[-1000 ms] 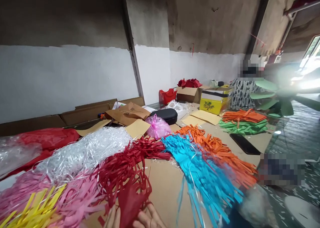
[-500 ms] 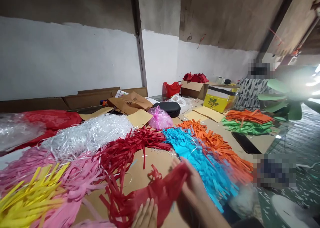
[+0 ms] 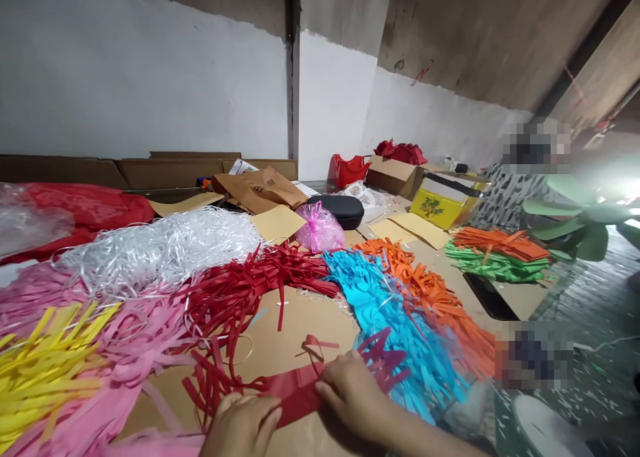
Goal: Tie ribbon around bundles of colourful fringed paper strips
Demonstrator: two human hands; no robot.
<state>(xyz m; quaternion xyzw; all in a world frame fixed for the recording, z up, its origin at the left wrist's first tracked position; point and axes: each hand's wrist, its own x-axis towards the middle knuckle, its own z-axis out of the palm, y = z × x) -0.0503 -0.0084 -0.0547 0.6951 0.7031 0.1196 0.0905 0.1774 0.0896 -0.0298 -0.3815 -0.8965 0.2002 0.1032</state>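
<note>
Fingers (image 3: 330, 385) of both hands pinch red fringed paper (image 3: 295, 391).

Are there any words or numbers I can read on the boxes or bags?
None can be read.
Yellow box: only a green tree picture, no letters that show.
Brown paper bag: a dark printed mark, too small and blurred to read.
Red fringed paper under both hands: plain, no print.

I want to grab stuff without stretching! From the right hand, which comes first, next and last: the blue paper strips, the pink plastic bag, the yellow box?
From the right hand, in the head view:
1. Blue paper strips: just beyond it, touching its right side.
2. Pink plastic bag: mid-table, straight ahead.
3. Yellow box: far back, to the right.
</note>
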